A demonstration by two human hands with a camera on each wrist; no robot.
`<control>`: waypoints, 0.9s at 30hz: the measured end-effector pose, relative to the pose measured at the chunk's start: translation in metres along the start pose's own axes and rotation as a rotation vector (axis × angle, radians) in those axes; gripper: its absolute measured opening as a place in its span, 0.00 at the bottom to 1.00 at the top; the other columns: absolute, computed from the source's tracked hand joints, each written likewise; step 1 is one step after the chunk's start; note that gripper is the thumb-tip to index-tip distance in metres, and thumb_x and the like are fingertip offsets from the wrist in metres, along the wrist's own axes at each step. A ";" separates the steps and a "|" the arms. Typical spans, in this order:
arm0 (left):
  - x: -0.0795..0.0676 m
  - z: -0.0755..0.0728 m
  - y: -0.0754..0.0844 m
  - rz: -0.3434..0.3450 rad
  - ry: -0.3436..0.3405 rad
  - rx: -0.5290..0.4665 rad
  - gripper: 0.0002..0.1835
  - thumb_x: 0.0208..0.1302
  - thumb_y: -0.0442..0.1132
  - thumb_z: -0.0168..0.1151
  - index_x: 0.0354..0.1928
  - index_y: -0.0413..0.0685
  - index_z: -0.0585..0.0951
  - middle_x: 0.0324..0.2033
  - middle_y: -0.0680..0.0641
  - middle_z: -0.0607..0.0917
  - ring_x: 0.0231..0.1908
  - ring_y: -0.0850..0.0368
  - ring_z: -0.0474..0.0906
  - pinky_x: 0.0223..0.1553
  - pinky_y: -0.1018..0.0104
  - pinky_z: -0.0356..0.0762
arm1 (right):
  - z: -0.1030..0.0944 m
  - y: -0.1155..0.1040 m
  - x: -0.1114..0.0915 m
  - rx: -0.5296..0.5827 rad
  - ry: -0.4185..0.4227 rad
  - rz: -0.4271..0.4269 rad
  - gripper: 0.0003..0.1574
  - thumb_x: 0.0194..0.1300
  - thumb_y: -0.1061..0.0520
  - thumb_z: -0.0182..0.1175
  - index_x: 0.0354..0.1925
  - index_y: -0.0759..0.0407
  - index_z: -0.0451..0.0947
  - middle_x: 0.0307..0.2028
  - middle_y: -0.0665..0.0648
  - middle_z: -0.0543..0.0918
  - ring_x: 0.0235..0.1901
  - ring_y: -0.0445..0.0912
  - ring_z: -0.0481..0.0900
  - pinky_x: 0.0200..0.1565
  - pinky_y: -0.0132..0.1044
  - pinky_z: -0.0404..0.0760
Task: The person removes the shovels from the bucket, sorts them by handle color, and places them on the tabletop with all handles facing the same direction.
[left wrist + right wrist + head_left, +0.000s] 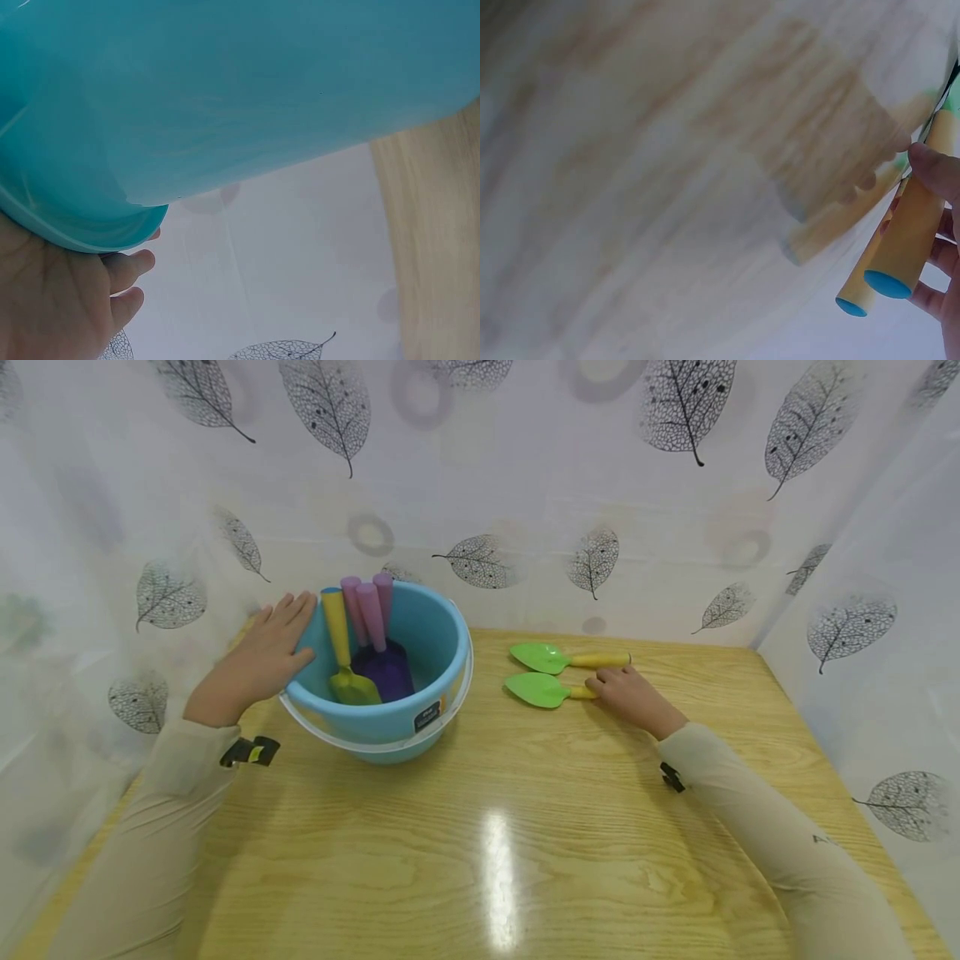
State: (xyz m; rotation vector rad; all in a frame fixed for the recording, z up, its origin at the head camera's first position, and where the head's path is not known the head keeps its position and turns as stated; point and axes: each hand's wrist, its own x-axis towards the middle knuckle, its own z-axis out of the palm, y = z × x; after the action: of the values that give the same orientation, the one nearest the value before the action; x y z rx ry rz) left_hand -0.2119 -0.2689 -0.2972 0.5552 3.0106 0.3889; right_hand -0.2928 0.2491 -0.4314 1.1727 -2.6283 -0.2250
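On table [360, 860], two trowels [537, 690], right hand [632, 697] gripping nearer, four tools [371, 614] in one bucket [360, 727], left hand [262, 657] outspread on rim [352, 710]

smooth plastic bucket [367, 725], glossy wood-grained table [360, 860]

left arm [142, 843] and right arm [780, 835] reach forward; left grip [258, 656] straight-fingered, right grip [633, 697] curled.

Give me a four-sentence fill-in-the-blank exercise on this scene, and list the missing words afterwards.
1. The bucket touched by the left hand is coloured ____.
2. The right hand holds the nearer trowel by its ____.
3. The farther trowel on the table has a blade coloured ____.
4. The pink handles in the bucket number ____.

Missing words: blue; handle; green; three.
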 end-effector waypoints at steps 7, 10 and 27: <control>0.000 0.000 0.000 -0.004 -0.007 0.006 0.37 0.71 0.41 0.39 0.71 0.30 0.36 0.72 0.30 0.38 0.71 0.32 0.29 0.70 0.38 0.29 | 0.000 0.001 -0.001 0.018 -0.033 0.008 0.13 0.59 0.55 0.64 0.40 0.60 0.74 0.36 0.61 0.80 0.36 0.55 0.80 0.38 0.51 0.75; 0.000 0.001 0.000 -0.007 -0.006 0.009 0.37 0.71 0.41 0.39 0.71 0.30 0.36 0.72 0.30 0.38 0.71 0.33 0.29 0.70 0.38 0.30 | -0.001 0.001 -0.001 0.020 -0.040 0.008 0.13 0.59 0.55 0.64 0.41 0.60 0.74 0.37 0.62 0.80 0.37 0.56 0.80 0.39 0.51 0.76; -0.001 0.000 0.001 -0.002 0.001 -0.003 0.36 0.71 0.40 0.39 0.71 0.30 0.37 0.72 0.30 0.38 0.71 0.33 0.29 0.70 0.38 0.30 | -0.003 0.004 -0.004 0.025 -0.023 0.004 0.10 0.61 0.56 0.62 0.39 0.59 0.74 0.35 0.61 0.80 0.35 0.55 0.80 0.37 0.51 0.76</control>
State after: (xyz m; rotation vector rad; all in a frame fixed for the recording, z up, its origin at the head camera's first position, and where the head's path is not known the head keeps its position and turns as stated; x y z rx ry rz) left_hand -0.2099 -0.2680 -0.2972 0.5517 3.0105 0.3932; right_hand -0.2919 0.2543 -0.4284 1.1797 -2.6607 -0.2070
